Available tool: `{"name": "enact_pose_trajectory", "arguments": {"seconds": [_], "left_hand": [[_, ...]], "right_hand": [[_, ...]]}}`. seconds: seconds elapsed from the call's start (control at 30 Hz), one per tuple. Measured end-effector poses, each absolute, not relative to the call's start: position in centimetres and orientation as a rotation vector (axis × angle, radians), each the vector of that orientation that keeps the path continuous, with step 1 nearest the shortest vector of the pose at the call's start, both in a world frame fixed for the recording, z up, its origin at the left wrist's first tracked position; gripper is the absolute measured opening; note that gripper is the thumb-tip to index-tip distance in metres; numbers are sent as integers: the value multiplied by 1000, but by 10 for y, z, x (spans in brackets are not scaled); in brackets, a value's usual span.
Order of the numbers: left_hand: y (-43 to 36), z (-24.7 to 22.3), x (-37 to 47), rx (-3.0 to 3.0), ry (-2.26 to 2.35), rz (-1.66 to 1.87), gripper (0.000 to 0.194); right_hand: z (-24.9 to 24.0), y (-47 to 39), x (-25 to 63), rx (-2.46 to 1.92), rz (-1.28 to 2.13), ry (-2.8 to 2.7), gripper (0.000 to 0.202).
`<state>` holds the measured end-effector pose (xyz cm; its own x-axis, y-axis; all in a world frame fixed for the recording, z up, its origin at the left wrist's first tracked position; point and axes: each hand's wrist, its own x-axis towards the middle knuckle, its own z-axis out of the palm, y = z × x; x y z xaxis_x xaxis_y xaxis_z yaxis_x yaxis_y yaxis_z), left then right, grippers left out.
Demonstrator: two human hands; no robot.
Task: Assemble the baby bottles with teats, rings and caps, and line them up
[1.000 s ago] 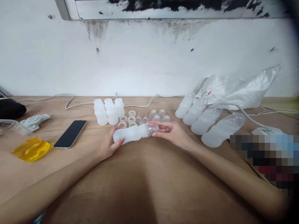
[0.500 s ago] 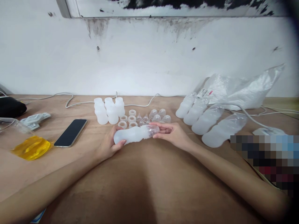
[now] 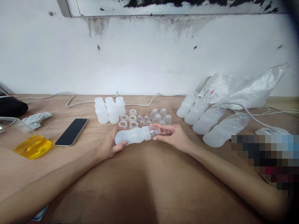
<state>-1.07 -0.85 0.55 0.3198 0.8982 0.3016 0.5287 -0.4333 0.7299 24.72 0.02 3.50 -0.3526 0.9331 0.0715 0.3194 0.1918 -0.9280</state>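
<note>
Head view: mid-frame, I see the left hand [image 3: 109, 142] wrapped around one end of a frosted-white, waisted plastic bottle [image 3: 130, 136] held sideways, the right hand [image 3: 176, 136] pinching its clear domed plastic cap [image 3: 153, 132]. Uneven pressure could skew the cap; a slack left grip could knock the translucent plastic rings [image 3: 132, 120] just behind across the brown wooden tabletop [image 3: 130, 179].

The white wall [image 3: 144, 62] behind the wooden desk [image 3: 92, 132] bears a few dark spots [image 3: 98, 47] — and greyish streaks [image 3: 97, 25] under a pale frame [image 3: 63, 7] (its panel [image 3: 105, 9] shows ragged black patches). Light brightens the wall low down — shadow dims the desk's near side.
</note>
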Motion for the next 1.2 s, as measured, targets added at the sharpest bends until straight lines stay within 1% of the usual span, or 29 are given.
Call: {"name": "enact_pose_trajectory", "arguments": {"seconds": [0.1, 0.4, 0.5, 0.57, 0.63, 0.7, 0.77, 0.83, 0.9, 0.97, 1.07, 1.2], "left_hand": [[-7, 2, -12, 2150, 1184, 920, 36], [-4, -3, -13, 2176, 1182, 903, 37], [-4, -4, -12, 2196, 1155, 898, 38], [-4, -5, -12, 2249, 1097, 868, 42], [-2, -7, -11, 2311, 1026, 858, 50], [-1, -8, -10, 2325, 998, 927, 54], [0, -8, -8, 2300, 1017, 1039, 49], [-1, -7, -7, 2302, 1028, 1076, 43], [-2, -6, -6, 2344, 1032, 1048, 41], [-3, -4, -6, 2377, 1042, 1025, 41], [-3, -4, -5, 2387, 1053, 1024, 41], [-3, -3, -5, 2408, 1050, 1029, 40]], "right_hand": [[35, -1, 247, -1192, 1127, -1817, 52], [36, -4, 244, -1221, 1067, -1832, 50], [44, -3, 246, -1203, 998, -1886, 48], [57, -4, 249, -1167, 864, -1971, 46], [74, -7, 254, -1099, 680, -2077, 44], [92, -10, 261, -1039, 477, -2123, 41], [107, -10, 271, -1056, 252, -2051, 34], [117, -5, 283, -1130, -6, -1907, 29], [120, 5, 296, -1202, -282, -1760, 30], [117, 18, 308, -1264, -496, -1666, 38], [107, 35, 320, -1391, -578, -1701, 39], [96, 45, 326, -1567, -533, -1792, 39]]}}
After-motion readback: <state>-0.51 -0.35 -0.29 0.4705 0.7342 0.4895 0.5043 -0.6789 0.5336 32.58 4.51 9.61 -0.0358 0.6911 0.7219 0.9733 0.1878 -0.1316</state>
